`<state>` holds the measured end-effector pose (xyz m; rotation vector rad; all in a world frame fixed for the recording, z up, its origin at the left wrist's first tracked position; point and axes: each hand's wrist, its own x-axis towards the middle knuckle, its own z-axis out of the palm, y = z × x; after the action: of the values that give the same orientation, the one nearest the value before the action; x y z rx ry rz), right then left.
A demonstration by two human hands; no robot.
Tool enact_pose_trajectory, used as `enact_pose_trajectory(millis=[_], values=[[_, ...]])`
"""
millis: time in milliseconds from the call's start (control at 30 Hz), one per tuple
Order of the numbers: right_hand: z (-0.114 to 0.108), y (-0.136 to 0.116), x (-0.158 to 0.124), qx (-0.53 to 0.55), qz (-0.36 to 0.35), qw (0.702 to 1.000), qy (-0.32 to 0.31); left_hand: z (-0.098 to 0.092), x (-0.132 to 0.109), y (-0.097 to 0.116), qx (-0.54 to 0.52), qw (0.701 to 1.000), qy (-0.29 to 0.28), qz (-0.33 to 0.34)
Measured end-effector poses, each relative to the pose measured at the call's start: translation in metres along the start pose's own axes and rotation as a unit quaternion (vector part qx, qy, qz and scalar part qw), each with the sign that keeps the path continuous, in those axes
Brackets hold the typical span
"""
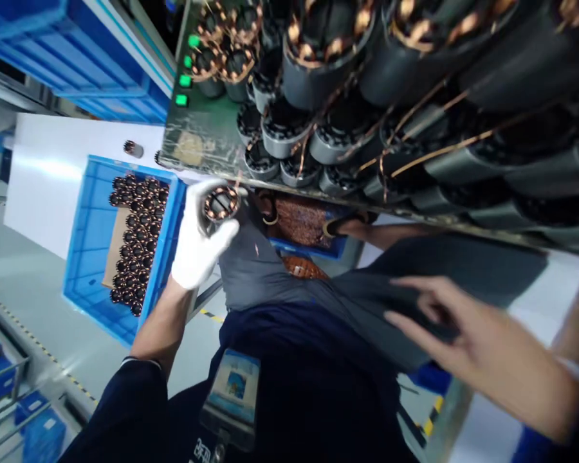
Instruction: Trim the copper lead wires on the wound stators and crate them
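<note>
- Bare right hand (477,341), blurred, hangs above the lap (255,270), thumb and forefinger spread apart.
- White-gloved left hand (195,241) curls its fingers around a copper-wound core (222,204).
- Wound end faces the camera, long axis pointing roughly that way.
- Worktop (193,146) edge runs just beside the core; blue bin (80,231) stands left; open room lies between the hands.

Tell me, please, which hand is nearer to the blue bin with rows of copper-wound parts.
Left: the gloved left hand, holding a copper-wound part, is close beside the blue bin; the bare right hand is farther off, across the lap.
</note>
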<state>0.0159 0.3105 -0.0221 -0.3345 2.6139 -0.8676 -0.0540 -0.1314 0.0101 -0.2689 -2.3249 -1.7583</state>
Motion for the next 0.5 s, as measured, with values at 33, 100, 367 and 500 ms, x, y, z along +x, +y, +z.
enact_pose_trajectory(millis=[33,100,367,500], values=[[0.012,0.001,0.0,0.016,-0.015,0.999,-0.045,-0.01,0.017,-0.007,0.065,0.996,0.048,0.042],[0.036,0.001,-0.003,0.037,-0.052,0.991,-0.12,-0.023,0.05,-0.023,0.155,0.981,0.076,0.086],[0.072,0.022,-0.015,0.058,-0.069,0.987,-0.134,-0.04,0.116,-0.078,0.252,0.959,0.085,0.096],[0.065,0.02,-0.009,0.14,-0.063,0.985,-0.083,-0.055,0.166,-0.092,0.26,0.952,0.153,0.046]])
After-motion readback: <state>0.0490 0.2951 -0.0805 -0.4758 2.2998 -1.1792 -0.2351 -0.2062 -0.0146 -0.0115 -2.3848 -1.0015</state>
